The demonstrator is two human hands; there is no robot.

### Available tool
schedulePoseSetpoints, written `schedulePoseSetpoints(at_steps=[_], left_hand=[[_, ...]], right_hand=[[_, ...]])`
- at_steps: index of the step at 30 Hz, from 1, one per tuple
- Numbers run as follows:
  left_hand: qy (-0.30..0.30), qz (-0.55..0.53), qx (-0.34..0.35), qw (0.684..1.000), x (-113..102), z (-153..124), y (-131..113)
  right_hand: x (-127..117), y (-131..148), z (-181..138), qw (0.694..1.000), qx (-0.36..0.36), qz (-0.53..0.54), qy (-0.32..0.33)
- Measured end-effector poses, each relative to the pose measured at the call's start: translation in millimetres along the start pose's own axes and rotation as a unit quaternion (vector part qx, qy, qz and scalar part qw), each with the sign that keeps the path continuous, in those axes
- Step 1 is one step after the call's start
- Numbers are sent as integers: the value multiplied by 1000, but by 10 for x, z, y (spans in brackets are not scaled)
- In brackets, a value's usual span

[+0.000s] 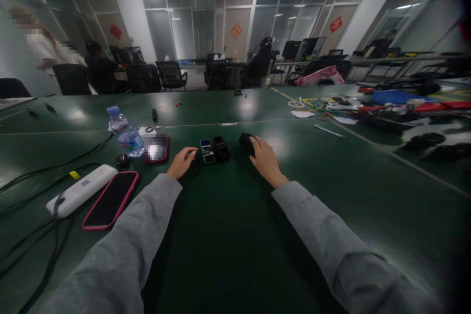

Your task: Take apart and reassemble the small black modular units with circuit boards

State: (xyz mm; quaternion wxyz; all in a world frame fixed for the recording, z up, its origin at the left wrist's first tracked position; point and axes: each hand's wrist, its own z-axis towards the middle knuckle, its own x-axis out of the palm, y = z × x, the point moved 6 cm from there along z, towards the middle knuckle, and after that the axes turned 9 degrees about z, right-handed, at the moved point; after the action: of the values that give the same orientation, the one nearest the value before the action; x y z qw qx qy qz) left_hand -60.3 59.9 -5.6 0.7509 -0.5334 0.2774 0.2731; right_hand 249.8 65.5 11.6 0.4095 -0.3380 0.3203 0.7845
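Observation:
My right hand (pixel 266 161) has its fingers closed over a dark black plastic piece (pixel 246 143), which rests at the table's surface or just above it; I cannot tell which. Left of it on the green table stand a black plastic housing (pixel 221 149) and a small circuit board module (pixel 206 150) with a bluish screen. My left hand (pixel 180 163) is beside the module, apart from it, its fingers curled together. Something small and dark may be between its fingertips, too small to name.
To the left are a water bottle (pixel 127 132), a phone with a red rim (pixel 157 148), a pink-cased phone (pixel 111 200), a white power bank (pixel 83 190) and black cables. A wrench (pixel 329 131), wires and tools lie on the right. People are in the background.

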Motion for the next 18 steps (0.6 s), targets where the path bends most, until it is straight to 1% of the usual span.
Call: schedulePoseSetpoints(at_steps=[2,4,7,9,12,14,17,18], left_hand=[[-1,0,2,1000,-8,-4,-13],[2,3,0,1000,-12,-7,-22],[5,4,-4,1000,-11,-8,-25],[6,2,-2,1000,-8,-7,-23],[6,2,0,1000,-6,-4,-13],[5,2,-2,1000,-7,-3,-4],[5,-1,-3,1000,-5,-1,6],[5,-2,-1,1000,-3,1,8]], right_hand=[[54,111,-5,999,-16,17,24],[103,161,-15,998,-17,49,41],[160,138,-32,994,9,94,54],[179,109,-40,992,25,105,60],[129,142,-30,991,14,119,55],[-6,182,-4,991,3,131,1],[-279,143,20,983,29,120,-137],[-341,103,20,978,41,114,-172]])
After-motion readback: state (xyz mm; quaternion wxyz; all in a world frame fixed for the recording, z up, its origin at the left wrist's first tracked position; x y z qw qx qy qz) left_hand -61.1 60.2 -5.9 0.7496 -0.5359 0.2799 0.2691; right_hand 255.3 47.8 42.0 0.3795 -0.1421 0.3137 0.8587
